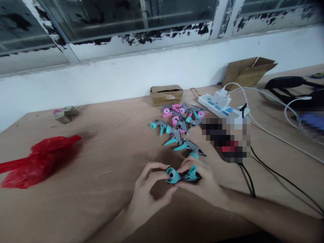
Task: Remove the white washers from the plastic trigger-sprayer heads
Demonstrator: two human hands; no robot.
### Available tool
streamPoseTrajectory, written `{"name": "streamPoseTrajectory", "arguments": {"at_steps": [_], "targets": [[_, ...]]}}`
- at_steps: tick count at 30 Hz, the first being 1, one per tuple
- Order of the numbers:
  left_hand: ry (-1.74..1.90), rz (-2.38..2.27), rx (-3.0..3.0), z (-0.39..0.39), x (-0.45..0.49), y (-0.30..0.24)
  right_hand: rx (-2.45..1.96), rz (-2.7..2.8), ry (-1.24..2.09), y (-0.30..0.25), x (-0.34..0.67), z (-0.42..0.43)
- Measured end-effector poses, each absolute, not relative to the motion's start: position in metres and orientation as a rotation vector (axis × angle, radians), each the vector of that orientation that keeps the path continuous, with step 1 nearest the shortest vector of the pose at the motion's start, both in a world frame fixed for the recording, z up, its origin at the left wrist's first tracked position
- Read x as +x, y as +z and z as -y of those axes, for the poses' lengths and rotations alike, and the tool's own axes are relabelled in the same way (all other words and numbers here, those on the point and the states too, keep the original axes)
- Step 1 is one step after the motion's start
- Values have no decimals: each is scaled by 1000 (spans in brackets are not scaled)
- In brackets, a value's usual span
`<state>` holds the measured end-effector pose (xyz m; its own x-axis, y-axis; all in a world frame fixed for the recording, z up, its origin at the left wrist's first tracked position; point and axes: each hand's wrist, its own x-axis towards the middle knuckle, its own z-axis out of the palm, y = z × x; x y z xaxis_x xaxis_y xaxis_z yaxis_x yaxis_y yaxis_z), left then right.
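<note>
Teal and grey, one trigger sprayer head [184, 176] sits above the worktop [101, 199], gripped by the right hand [207, 185], its thumb and fingers closed around the body. Loosely curled and part open, the left hand [145, 194] has fingertips at the teal collar [168, 180]. Beyond lie more trigger sprayer heads [177, 133], some pink, near a small cardboard box [166, 98].

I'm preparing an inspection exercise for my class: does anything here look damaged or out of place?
Yes: the window frame beyond the table looks damaged, with ragged dark patches breaking up its white surface, perhaps peeling paint. The spray head in the right hand shows no obvious damage.
</note>
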<state>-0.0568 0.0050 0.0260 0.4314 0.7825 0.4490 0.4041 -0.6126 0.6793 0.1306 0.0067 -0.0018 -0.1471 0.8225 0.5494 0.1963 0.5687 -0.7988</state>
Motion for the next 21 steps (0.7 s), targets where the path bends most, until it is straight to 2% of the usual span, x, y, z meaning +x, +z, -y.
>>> {"name": "streamPoseTrajectory", "arguments": {"at_steps": [12, 21], "targets": [[960, -977, 2277, 1, -60, 21, -855, 1663, 650, -10, 133, -6], [911, -1024, 1993, -1, -54, 21, -800, 1712, 601, -9, 133, -4]]}}
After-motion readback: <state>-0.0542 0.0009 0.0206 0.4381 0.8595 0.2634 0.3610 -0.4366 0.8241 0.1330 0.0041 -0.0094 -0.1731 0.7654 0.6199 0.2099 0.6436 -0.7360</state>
